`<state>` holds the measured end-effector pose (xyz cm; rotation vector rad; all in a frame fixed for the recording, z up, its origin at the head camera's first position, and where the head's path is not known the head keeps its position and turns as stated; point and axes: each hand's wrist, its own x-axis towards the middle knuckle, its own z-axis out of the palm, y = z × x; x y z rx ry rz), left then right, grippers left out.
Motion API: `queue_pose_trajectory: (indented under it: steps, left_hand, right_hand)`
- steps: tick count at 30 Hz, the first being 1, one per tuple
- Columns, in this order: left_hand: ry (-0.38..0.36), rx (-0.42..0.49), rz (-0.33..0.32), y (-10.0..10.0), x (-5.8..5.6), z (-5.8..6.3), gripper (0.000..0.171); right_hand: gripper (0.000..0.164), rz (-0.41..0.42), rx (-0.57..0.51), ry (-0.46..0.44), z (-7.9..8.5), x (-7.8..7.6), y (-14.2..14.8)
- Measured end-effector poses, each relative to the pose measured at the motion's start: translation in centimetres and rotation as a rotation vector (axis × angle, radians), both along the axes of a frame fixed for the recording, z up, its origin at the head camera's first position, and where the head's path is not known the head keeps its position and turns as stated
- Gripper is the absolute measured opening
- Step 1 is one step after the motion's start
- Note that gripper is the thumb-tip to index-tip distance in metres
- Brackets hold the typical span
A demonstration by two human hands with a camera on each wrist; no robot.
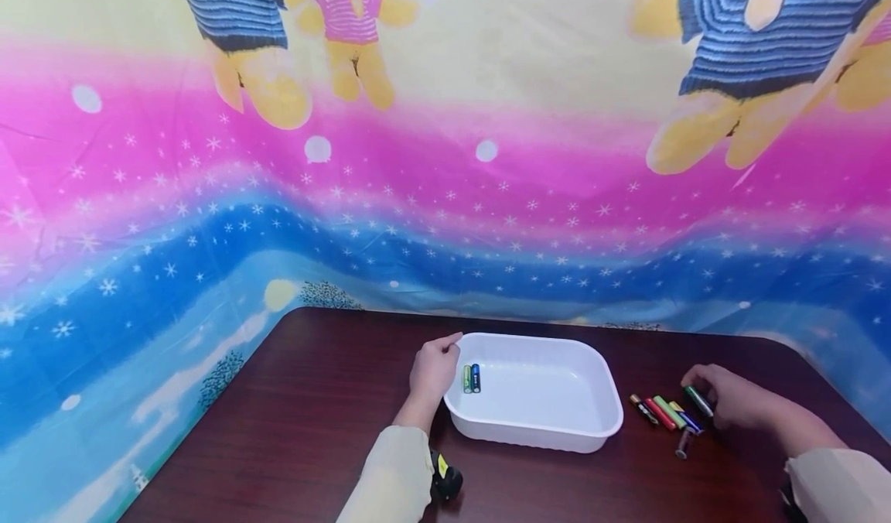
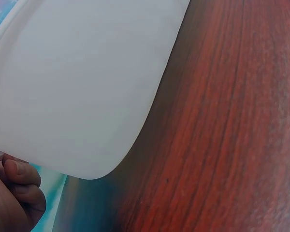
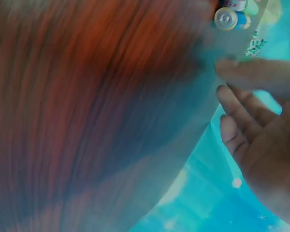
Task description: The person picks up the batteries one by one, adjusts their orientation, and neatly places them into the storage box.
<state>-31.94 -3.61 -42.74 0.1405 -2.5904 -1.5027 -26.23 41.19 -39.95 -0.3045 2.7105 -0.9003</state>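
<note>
At the left end of a white plastic tray (image 1: 532,430), my left hand (image 1: 433,368) grips the rim. In the left wrist view, the curled fingers of the left hand (image 2: 21,188) show beside the tray's corner (image 2: 82,106). Two batteries, one green (image 1: 467,379) and one blue (image 1: 476,378), lie side by side in the tray. To the right of the tray, my right hand (image 1: 738,399) pinches a dark green battery (image 1: 698,401). In the right wrist view, the thumb of the right hand (image 3: 266,130) largely hides what its fingertips hold.
Several loose batteries lie beside the right hand: black-and-gold (image 1: 643,410), red (image 1: 660,414), light green (image 1: 670,412), blue-and-yellow (image 1: 686,416) and brown (image 1: 684,443). They rest on a dark wooden table (image 1: 292,430). A patterned cloth (image 1: 445,198) hangs behind the table.
</note>
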Motion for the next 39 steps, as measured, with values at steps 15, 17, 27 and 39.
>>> queue_pose_trajectory:
  steps: [15, 17, 27, 39]
  left_hand:
    - [0.003, -0.011, 0.001, 0.0, -0.1, 0.0, 0.031]
    - [0.006, -0.013, 0.003, 0.0, -0.1, -0.1, 0.031]
    - [0.000, -0.005, -0.003, -0.1, -0.1, 0.0, 0.032]
    - [-0.004, 0.001, -0.016, -0.1, -0.2, -0.1, 0.033]
  right_hand:
    - [0.070, -0.127, -0.320, -0.045, 1.0, -0.4, -1.1]
    - [0.071, -0.139, -0.299, -0.027, 1.2, -0.4, -1.5]
    - [0.062, -0.115, -0.420, -0.016, 1.4, -0.8, -2.8]
    - [0.063, -0.121, -0.481, -0.045, 2.0, -1.5, -4.5]
